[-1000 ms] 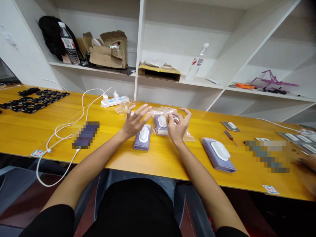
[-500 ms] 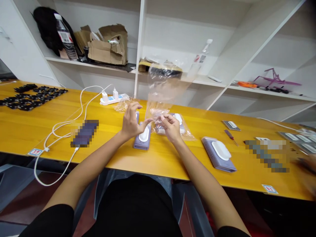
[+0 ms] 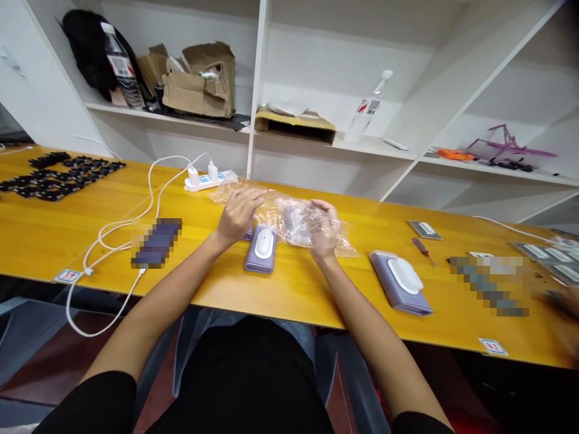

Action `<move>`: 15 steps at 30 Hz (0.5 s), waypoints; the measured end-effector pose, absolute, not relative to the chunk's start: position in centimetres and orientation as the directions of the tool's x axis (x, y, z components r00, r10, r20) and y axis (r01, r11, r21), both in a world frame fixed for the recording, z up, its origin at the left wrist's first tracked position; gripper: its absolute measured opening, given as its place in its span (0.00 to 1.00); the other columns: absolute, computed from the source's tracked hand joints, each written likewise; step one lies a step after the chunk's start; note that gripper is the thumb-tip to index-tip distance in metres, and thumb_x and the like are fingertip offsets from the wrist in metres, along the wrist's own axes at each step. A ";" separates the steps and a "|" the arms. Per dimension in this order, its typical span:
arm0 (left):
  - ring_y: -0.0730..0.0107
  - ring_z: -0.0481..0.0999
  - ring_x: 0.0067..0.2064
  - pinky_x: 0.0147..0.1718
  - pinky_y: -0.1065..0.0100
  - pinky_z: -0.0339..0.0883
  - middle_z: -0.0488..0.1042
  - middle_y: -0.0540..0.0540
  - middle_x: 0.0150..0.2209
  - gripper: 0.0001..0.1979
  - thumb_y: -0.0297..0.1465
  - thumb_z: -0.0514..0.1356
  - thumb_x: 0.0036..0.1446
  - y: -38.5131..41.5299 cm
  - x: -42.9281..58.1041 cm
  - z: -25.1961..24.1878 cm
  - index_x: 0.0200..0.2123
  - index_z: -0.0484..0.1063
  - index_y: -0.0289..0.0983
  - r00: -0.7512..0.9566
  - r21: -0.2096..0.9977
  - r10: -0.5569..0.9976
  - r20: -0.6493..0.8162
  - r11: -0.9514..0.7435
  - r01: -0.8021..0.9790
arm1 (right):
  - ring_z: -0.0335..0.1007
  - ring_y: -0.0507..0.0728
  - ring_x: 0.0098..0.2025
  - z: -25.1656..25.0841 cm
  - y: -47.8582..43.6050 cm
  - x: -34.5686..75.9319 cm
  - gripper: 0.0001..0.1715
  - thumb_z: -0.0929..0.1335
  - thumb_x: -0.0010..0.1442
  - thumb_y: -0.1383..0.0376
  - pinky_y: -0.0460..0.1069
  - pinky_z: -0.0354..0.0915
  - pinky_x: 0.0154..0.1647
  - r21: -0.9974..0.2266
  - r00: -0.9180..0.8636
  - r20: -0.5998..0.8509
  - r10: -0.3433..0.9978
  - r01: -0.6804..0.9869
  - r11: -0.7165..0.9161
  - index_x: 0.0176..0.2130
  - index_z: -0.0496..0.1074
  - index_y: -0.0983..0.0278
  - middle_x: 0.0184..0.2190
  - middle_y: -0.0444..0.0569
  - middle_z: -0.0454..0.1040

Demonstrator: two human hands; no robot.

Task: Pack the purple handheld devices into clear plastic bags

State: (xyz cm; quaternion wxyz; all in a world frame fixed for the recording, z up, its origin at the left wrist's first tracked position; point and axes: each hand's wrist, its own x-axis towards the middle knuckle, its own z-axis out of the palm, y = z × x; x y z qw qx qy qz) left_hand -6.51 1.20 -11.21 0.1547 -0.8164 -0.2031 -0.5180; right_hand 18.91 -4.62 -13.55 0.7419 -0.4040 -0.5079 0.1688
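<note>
A clear plastic bag (image 3: 277, 212) stretches sideways between my two hands, low over the table. My left hand (image 3: 237, 218) has its fingers drawn together on the bag's left part; its thumb is mostly hidden. Film covers the curled fingers of my right hand (image 3: 324, 228), which grips the bag's right part. Through the film shows a purple box-shaped device with a white oval part (image 3: 297, 224), just left of my right hand. A similar purple device (image 3: 260, 260) lies on the table nearer me. Another purple device (image 3: 248, 234) is partly hidden behind my left hand.
To the right lie another purple device (image 3: 400, 283), a screwdriver (image 3: 420, 246) and a small flat plate (image 3: 424, 229). A phone (image 3: 156, 244) with a white cable (image 3: 75, 313) and a power strip (image 3: 212, 179) are on the left. Shelves hold bottles and cardboard.
The bag, which stood upright above the table, has come down and lies sideways. My left hand has closed its spread thumb and fingers; my right hand has turned under the film.
</note>
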 end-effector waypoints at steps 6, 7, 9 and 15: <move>0.56 0.86 0.64 0.59 0.45 0.79 0.87 0.37 0.57 0.10 0.25 0.53 0.79 1.4 -6.5 -11.3 0.45 0.73 0.40 0.380 -0.127 0.108 0.919 -0.830 0.542 | 0.81 0.58 0.35 -12.4 -4.6 21.0 0.38 0.59 0.74 0.31 0.53 0.74 0.30 -0.797 0.399 0.533 0.746 -0.061 0.601 0.52 0.77 0.56 0.46 0.53 0.81; 0.55 0.86 0.64 0.59 0.44 0.79 0.87 0.37 0.57 0.10 0.25 0.54 0.79 1.6 -6.6 -11.4 0.44 0.72 0.40 0.378 -0.123 0.116 0.918 -0.825 0.552 | 0.81 0.58 0.36 -12.3 -4.6 21.2 0.35 0.61 0.74 0.32 0.52 0.73 0.28 -0.799 0.370 0.542 0.754 -0.049 0.599 0.53 0.76 0.55 0.49 0.53 0.80; 0.54 0.85 0.64 0.61 0.42 0.78 0.87 0.36 0.57 0.09 0.25 0.55 0.78 1.9 -6.7 -11.7 0.43 0.72 0.40 0.368 -0.097 0.147 0.918 -0.816 0.570 | 0.81 0.56 0.36 -12.2 -4.6 21.4 0.28 0.70 0.70 0.40 0.50 0.72 0.26 -0.813 0.331 0.539 0.775 -0.036 0.581 0.56 0.74 0.55 0.52 0.53 0.80; 0.53 0.83 0.65 0.63 0.43 0.77 0.85 0.37 0.59 0.07 0.24 0.56 0.75 2.8 -7.0 -12.0 0.44 0.72 0.42 0.350 -0.057 0.172 0.921 -0.829 0.557 | 0.82 0.57 0.32 -12.1 -4.7 20.5 0.25 0.80 0.51 0.58 0.50 0.76 0.29 -0.927 0.235 0.327 0.915 -0.109 0.359 0.48 0.76 0.59 0.34 0.45 0.84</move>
